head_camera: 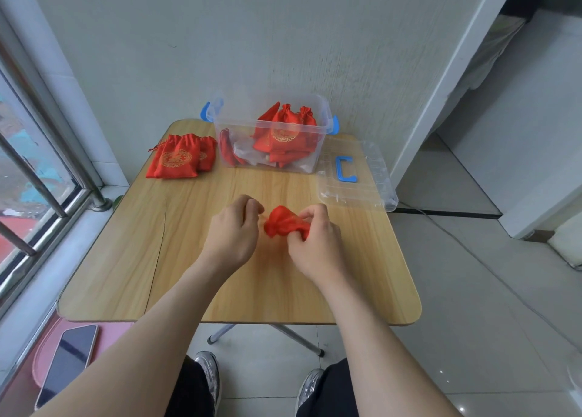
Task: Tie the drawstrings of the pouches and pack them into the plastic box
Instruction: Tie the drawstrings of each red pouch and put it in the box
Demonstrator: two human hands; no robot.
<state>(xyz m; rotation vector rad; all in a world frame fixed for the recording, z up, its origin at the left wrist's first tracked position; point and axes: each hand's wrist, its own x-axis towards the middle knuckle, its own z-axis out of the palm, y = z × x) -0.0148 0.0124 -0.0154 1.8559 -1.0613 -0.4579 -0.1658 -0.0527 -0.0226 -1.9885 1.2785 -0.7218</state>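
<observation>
Both hands work over the middle of the counter (252,284). The right hand (318,246) grips the body of one red pouch (282,224), fingers curled round the bunched fabric. The left hand (234,231) is closed in a pinch at the pouch's gathered mouth, apparently on the drawstring (the cord itself is too fine to make out). The pouch sits between the two hands, low over the counter.

Progress is judged as partway. Several packed pouches (285,131) lie inside the clear plastic box (226,123) at the far edge of the counter, piled toward its right side. A stack of pouches (181,160) lies on the counter just left of the box, not yet packed; whether their strings are tied cannot be told. The lid (371,164) lies flat to the right of the box.

Remaining work: tie the held pouch, place it in the box, then deal with the stack.

Markings: the visible pouch faces carry a round gold emblem, but no characters can be read. No brand or label is legible on the box or lid.
</observation>
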